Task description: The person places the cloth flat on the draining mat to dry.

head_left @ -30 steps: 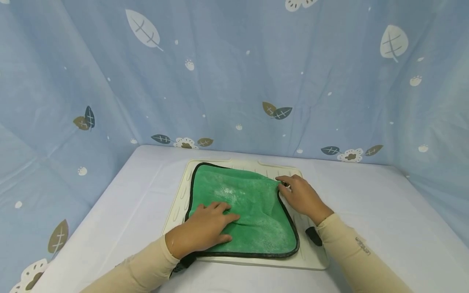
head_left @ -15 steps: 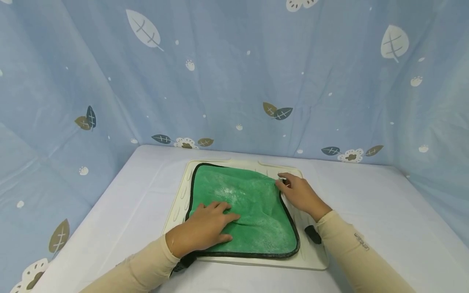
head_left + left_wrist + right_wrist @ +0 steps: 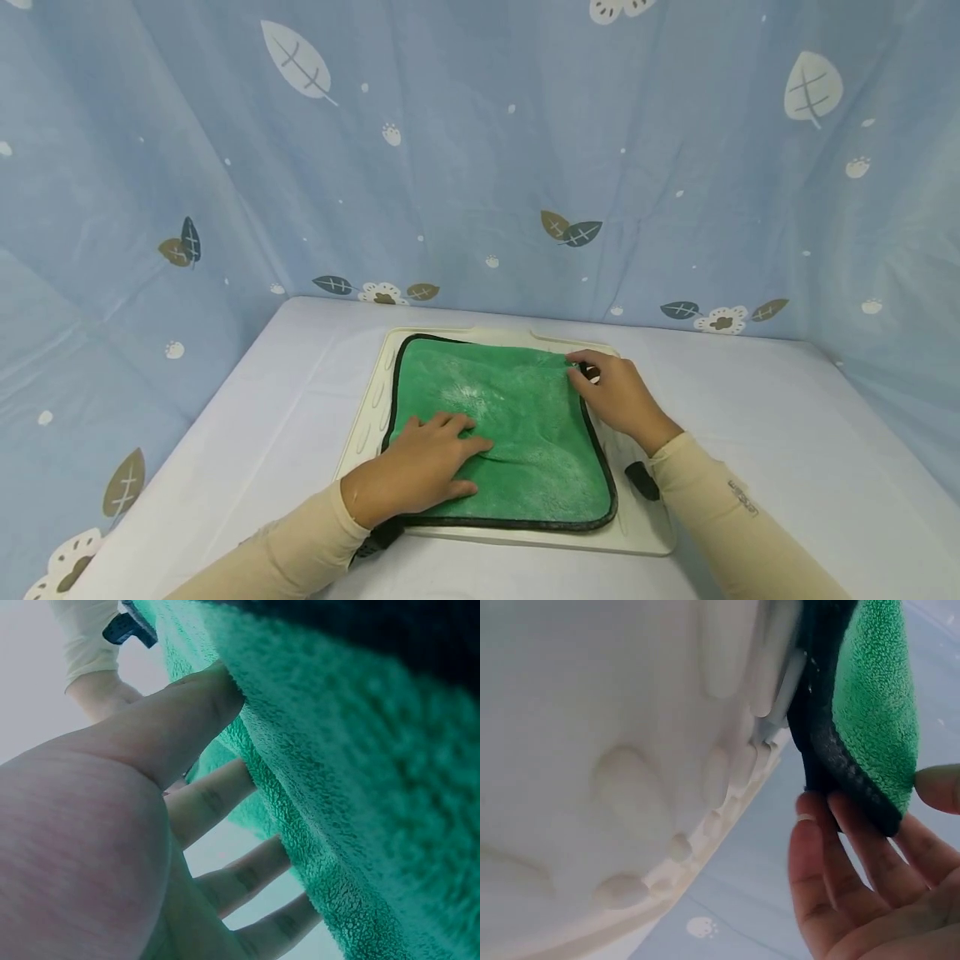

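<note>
A green plush towel (image 3: 517, 450) with black edging lies spread on a cream ribbed board (image 3: 367, 408). My left hand (image 3: 420, 467) rests on the towel's left front part with fingers spread; in the left wrist view the fingertips touch the green pile (image 3: 360, 817). At the far right corner my right hand (image 3: 615, 392) pinches the towel. In the right wrist view the right hand (image 3: 885, 892) has its thumb on the green side and fingers under the black edging (image 3: 840, 750), off the board's side. Shallow creases run beside the left hand.
The board stands on a white-covered table (image 3: 750, 433). A blue curtain (image 3: 450, 150) printed with leaves and flowers closes off the back and sides. Dark wrist devices (image 3: 642, 481) sit near both sleeves.
The right hand has shifted its hold slightly at the far right corner, and that corner now reaches a little further back and right, with a straighter edge. The left hand stays put.
</note>
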Tool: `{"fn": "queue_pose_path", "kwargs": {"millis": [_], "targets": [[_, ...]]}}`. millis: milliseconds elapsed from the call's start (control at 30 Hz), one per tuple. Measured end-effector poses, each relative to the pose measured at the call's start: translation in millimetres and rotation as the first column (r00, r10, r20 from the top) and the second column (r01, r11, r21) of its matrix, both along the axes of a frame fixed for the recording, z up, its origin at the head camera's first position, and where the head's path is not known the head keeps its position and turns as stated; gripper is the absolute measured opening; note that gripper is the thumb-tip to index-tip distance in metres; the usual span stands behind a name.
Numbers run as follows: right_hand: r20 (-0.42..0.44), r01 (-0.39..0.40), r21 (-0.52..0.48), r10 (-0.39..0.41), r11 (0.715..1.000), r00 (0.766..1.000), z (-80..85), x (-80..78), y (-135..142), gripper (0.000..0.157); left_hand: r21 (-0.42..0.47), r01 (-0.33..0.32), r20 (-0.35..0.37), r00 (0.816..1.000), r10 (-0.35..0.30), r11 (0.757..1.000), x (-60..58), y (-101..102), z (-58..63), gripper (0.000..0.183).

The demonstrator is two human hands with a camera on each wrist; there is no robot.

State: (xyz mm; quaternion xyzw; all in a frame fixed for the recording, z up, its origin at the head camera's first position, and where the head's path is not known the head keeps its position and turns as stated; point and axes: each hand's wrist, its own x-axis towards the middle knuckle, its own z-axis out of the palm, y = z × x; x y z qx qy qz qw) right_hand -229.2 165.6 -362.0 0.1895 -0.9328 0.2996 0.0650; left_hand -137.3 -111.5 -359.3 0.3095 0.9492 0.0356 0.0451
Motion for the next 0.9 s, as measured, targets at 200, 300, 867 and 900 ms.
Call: {"fn": "queue_pose_path", "kwargs": {"millis": [200,300,867,900], "targets": [[-0.048,-0.016,-0.015,0.015,1.000,0.999,-0.6,0.2,0.0,0.019,-0.009,-0.001,0.003,1.000,0.001,1.000,0.1,0.5,1.3,0.053],[-0.037,-0.042,-0.008,0.042,0.999,0.998,-1.9,-0.7,-0.8,0.011,-0.004,-0.002,0.015,1.000,0.002,1.000,0.6,0.5,1.0,0.053],[0.113,-0.113,0.109,0.101,0.988,0.988,-0.1,0.7,-8.0,0.044,-0.002,-0.005,0.002,1.000,0.005,1.000,2.1,-0.1,-0.6,0.053],[0.101,-0.116,0.119,0.104,0.986,0.989,0.2,0.4,-8.0,0.045,-0.001,-0.005,0.003,1.000,0.005,1.000,2.2,-0.1,-0.3,0.053]]}}
